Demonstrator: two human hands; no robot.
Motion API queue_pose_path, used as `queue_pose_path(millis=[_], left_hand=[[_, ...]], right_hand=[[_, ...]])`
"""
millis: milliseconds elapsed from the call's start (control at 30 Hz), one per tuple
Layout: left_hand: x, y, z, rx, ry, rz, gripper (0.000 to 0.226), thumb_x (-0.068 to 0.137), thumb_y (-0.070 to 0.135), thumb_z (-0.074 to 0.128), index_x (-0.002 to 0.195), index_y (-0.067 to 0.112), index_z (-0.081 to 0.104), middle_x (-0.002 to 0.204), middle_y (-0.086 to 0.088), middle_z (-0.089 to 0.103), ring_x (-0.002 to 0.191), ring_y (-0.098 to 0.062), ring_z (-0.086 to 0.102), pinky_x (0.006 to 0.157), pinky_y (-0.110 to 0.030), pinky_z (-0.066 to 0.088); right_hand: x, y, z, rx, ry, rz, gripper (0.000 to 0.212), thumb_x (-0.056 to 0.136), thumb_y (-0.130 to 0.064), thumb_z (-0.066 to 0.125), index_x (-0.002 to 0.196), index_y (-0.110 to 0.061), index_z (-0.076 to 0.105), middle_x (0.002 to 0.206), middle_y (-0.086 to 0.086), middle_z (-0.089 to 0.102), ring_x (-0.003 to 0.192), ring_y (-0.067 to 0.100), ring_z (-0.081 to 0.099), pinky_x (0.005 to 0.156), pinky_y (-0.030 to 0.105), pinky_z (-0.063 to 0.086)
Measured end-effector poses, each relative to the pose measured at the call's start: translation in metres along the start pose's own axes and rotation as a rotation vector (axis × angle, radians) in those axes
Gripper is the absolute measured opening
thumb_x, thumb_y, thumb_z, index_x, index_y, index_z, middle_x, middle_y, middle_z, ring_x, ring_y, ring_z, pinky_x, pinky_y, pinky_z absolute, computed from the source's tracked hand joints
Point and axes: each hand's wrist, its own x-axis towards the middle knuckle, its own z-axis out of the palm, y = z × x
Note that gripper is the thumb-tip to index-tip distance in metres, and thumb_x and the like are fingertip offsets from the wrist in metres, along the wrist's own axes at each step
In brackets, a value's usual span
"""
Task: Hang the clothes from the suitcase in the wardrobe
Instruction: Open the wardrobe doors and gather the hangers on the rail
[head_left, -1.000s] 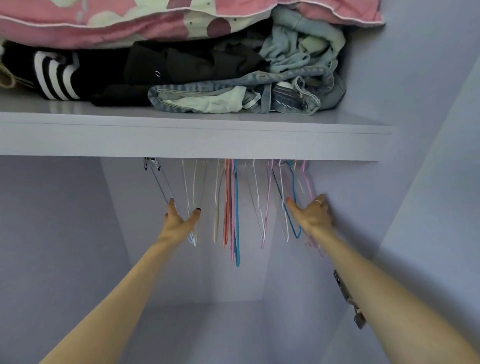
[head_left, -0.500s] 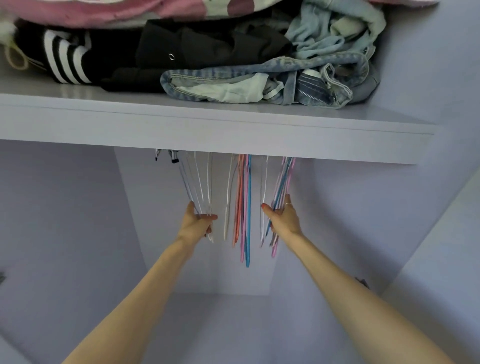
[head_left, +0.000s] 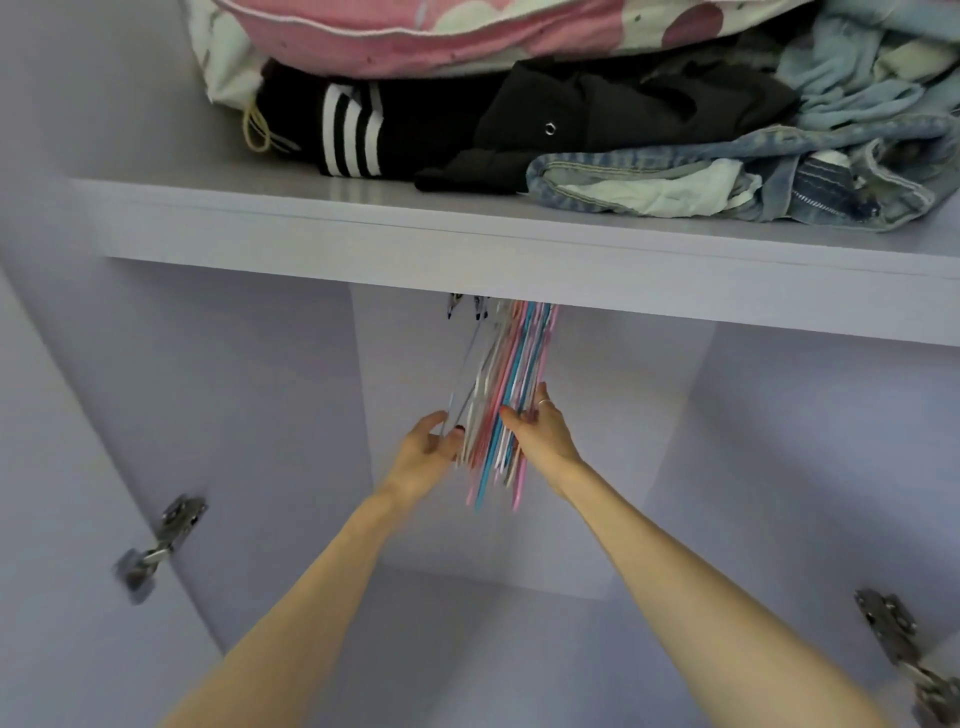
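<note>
Several thin hangers in pink, blue, white and orange hang in one tight bunch under the wardrobe shelf; the rail is hidden behind the shelf edge. My left hand presses against the left side of the bunch, fingers curled around the grey and white hangers. Against the right side lies my right hand, a ring on one finger, its fingers wrapped on the pink and blue hangers. No suitcase or loose garment is in view.
On the shelf lie folded clothes: a black piece with white stripes, a black garment, jeans and a pink quilt. Door hinges sit at the left and right. The compartment below holds only the hangers.
Both hands have moved toward each other, sweeping the spread-out hangers into one tight bunch at the middle. The view has shifted right and slightly down.
</note>
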Motion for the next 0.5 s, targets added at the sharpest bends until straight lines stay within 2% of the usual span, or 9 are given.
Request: queue_pose_path(millis=[100, 233, 333, 400, 500], left_hand=[[0.001, -0.009, -0.031, 0.053, -0.023, -0.023, 0.043, 0.094, 0.020, 0.052, 0.135, 0.010, 0.043, 0.100, -0.011, 0.059, 0.091, -0.019, 0.054, 0.085, -0.026, 0.041], [0.001, -0.022, -0.070, 0.070, 0.016, -0.048, 0.040, 0.091, 0.012, 0.056, 0.130, 0.010, 0.049, 0.090, -0.004, 0.061, 0.092, -0.020, 0.056, 0.096, -0.034, 0.046], [0.001, -0.029, -0.099, 0.052, 0.073, -0.033, 0.032, 0.090, 0.006, 0.054, 0.122, 0.008, 0.054, 0.080, 0.002, 0.059, 0.086, -0.019, 0.056, 0.082, -0.026, 0.044], [0.001, -0.031, -0.115, 0.053, 0.123, -0.027, 0.029, 0.092, 0.009, 0.053, 0.121, 0.010, 0.055, 0.082, 0.002, 0.059, 0.086, -0.017, 0.055, 0.080, -0.023, 0.040], [0.002, -0.039, -0.140, 0.083, 0.197, -0.019, 0.028, 0.095, 0.015, 0.047, 0.122, 0.010, 0.056, 0.096, -0.003, 0.062, 0.087, -0.014, 0.054, 0.082, -0.022, 0.039]], right_hand=[[0.001, -0.015, 0.031, -0.028, -0.057, -0.005, 0.063, 0.095, -0.024, 0.052, 0.149, -0.019, 0.020, 0.131, 0.007, 0.056, 0.114, 0.025, 0.059, 0.100, 0.039, 0.047], [0.003, -0.033, 0.069, -0.072, -0.116, -0.037, 0.063, 0.097, -0.023, 0.048, 0.150, -0.016, 0.015, 0.132, 0.005, 0.055, 0.114, 0.026, 0.059, 0.100, 0.040, 0.047], [0.006, -0.048, 0.101, -0.085, -0.158, -0.050, 0.065, 0.098, -0.024, 0.046, 0.151, -0.014, 0.009, 0.135, 0.006, 0.052, 0.120, 0.026, 0.055, 0.103, 0.039, 0.044], [0.010, -0.055, 0.120, -0.090, -0.179, -0.060, 0.064, 0.097, -0.026, 0.047, 0.151, -0.016, 0.014, 0.138, 0.008, 0.051, 0.118, 0.028, 0.057, 0.100, 0.041, 0.047], [0.015, -0.067, 0.151, -0.082, -0.212, -0.068, 0.059, 0.097, -0.026, 0.047, 0.149, -0.016, 0.021, 0.131, 0.011, 0.056, 0.109, 0.030, 0.062, 0.091, 0.042, 0.053]])
